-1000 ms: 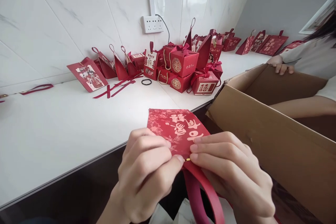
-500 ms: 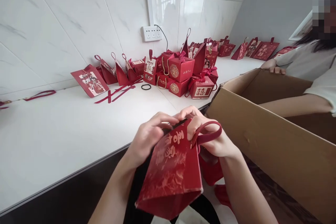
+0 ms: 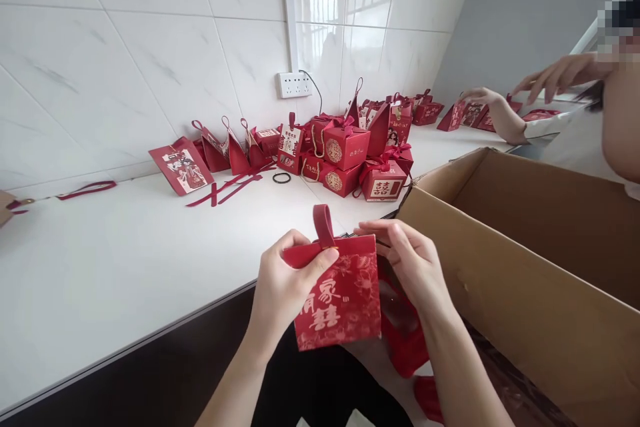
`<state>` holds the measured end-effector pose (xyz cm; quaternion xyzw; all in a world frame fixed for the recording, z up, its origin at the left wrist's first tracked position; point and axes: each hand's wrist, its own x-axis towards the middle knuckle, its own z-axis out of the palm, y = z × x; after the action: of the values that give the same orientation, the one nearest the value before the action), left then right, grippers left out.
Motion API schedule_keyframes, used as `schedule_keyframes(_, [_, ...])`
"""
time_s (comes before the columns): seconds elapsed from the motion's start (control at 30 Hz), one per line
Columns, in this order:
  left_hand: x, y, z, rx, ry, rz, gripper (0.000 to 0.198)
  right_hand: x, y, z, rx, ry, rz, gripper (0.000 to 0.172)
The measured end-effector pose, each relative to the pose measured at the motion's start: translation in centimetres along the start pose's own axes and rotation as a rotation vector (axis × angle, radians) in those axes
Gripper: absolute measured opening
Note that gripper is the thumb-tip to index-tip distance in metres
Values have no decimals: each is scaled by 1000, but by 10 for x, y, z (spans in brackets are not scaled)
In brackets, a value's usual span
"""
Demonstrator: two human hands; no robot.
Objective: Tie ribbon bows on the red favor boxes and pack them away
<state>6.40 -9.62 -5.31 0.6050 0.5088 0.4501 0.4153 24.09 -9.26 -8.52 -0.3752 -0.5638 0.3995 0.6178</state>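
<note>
Red bag (image 3: 340, 297) held upright in front of the surface's (image 3: 115, 260) near edge, gold print facing the camera, its strap (image 3: 323, 225) standing up from the top. Left hand (image 3: 280, 287) closed on the bag's upper left corner, thumb pressed across the top fold. Right hand (image 3: 413, 263) against the bag's right side, fingers loosely curled — whether gripping or only touching, cannot tell. Cardboard box (image 3: 525, 280) open just right of the hands, its corner near the surface's edge. Cluster of red gift boxes (image 3: 350, 153) toward the back of the surface, below a wall socket (image 3: 294, 85). Flat red card (image 3: 181, 167) and loose ribbons (image 3: 227, 185) left of the cluster; black hair tie (image 3: 281, 177) between ribbons and boxes. More red bags (image 3: 465, 113) at the far right end — another person's hand (image 3: 480, 95) over them, a second hand (image 3: 555, 73) raised, fingers spread.
</note>
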Motion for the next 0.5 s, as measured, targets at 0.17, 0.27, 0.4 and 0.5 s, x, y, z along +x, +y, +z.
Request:
schedule_keyframes(0.17, [-4,2,5,-93,-37,3,32,-10,-23,9,-337,-56,-259,18])
schedule_keyframes(0.27, [-7,5,8,-145,-36,21,29,-10,-34,16,-473,-47,-321,11])
schedule_keyframes(0.4, [-12,9,10,-149,-40,53,26,-9,-38,17,-458,5,-267,7])
schedule_keyframes(0.5, [-13,11,11,-54,-42,128,23,-11,-39,16,-438,51,-239,3])
